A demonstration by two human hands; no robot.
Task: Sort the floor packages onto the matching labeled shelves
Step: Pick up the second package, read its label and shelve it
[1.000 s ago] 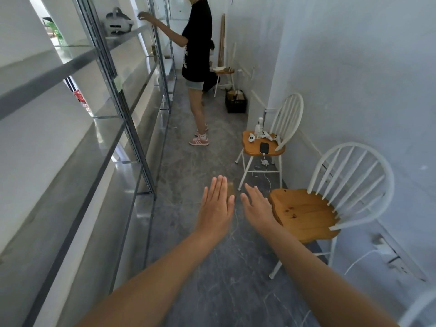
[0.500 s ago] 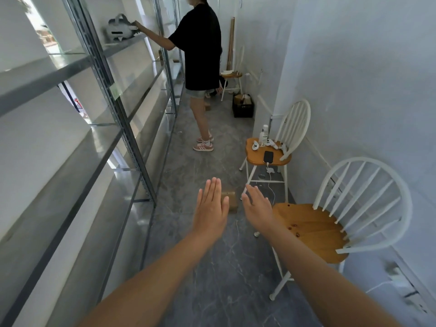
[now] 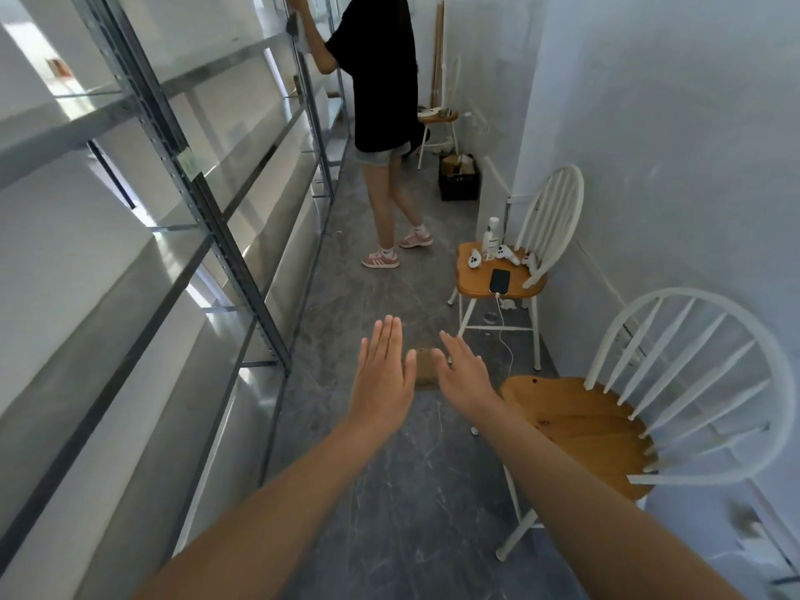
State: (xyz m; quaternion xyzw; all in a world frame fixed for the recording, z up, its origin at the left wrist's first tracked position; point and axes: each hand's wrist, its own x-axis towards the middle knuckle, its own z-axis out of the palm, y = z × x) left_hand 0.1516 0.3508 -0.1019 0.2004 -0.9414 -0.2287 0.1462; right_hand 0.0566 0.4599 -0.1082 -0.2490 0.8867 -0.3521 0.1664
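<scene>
just ahead, package (image 3: 426, 369) lies between left hand (image 3: 383, 378) and right hand (image 3: 465, 376) — both spread flat.

1. The grey floor (image 3: 389, 491) runs as a narrow aisle between the metal shelving (image 3: 225, 253) on the left and two chairs on the right
2. The near chair (image 3: 606, 426) juts into the aisle beside the right hand (image 3: 465, 376)
3. The far chair (image 3: 511, 279) narrows it further on
4. A standing person (image 3: 381, 101) blocks the far end
</scene>
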